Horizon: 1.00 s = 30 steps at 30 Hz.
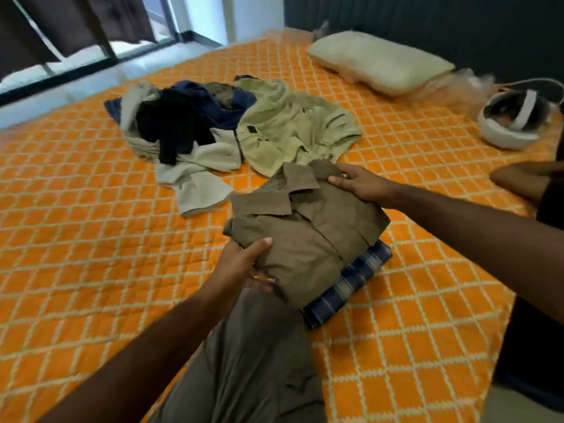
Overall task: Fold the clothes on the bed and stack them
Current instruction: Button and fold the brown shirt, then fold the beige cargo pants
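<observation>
I see a bed under an orange quilt with a pale lattice; at far left a window with a dark curtain, and a strip of pale floor along the bed's far-left edge. Left of my fingers the quilt lies bare right to that edge. My left hand grips the near-left corner of the brown shirt, thumb on top, fingers curled under. The shirt is folded and lies on a folded plaid cloth, whose corner sticks out below and to the right. Beyond my fingers sits the unfolded pile, its green shirt touching the brown one's collar. My right hand pinches the shirt's far edge by the collar. Farther right, a pillow lies against a dark wall, and a white headset sits near the bed's right edge, with open quilt between it and my fingers.
</observation>
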Tool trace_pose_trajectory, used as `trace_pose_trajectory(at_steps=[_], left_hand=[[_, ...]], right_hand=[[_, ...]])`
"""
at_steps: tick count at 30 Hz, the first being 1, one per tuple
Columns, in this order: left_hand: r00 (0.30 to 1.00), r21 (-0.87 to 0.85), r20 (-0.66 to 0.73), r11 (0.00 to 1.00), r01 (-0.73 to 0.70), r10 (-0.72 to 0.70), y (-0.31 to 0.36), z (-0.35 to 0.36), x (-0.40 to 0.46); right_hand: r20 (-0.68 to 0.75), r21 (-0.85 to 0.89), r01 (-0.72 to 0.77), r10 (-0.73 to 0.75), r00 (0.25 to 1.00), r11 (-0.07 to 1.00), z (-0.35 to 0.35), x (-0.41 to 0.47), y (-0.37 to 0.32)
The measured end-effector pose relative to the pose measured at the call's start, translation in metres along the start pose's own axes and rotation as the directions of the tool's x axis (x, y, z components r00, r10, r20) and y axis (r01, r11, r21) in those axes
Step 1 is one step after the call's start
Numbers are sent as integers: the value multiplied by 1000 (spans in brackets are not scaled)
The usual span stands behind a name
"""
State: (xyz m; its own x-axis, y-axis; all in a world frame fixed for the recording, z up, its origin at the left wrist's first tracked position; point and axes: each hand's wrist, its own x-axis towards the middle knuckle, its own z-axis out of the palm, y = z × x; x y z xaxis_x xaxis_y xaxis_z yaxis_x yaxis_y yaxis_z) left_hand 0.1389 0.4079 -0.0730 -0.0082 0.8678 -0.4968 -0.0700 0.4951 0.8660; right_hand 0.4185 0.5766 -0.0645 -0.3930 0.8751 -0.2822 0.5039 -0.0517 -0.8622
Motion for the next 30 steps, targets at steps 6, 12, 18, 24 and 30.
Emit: trace_pose_trajectory(at_steps=[6, 12, 18, 24, 30], left_hand=[[983, 623, -106, 781, -53, 152, -17, -13, 18], [790, 924, 280, 69, -376, 545, -30, 9, 40], [944, 951, 305, 18, -310, 127, -52, 55, 66], [947, 945, 320, -67, -319, 16, -71, 50, 83], [954, 963, 264, -19, -269, -140, -70, 58, 96]], right_hand=[[58, -36, -127, 129, 990, 991, -4, 0, 62], [-62, -448, -215, 210, 976, 868, 9, 7, 66], [-290, -659, -141, -77, 954, 739, 59, -7, 77], [-269, -647, -217, 47, 962, 731, 81, -1, 108], [-317, -683, -230, 2, 948, 693, 91, 0, 116]])
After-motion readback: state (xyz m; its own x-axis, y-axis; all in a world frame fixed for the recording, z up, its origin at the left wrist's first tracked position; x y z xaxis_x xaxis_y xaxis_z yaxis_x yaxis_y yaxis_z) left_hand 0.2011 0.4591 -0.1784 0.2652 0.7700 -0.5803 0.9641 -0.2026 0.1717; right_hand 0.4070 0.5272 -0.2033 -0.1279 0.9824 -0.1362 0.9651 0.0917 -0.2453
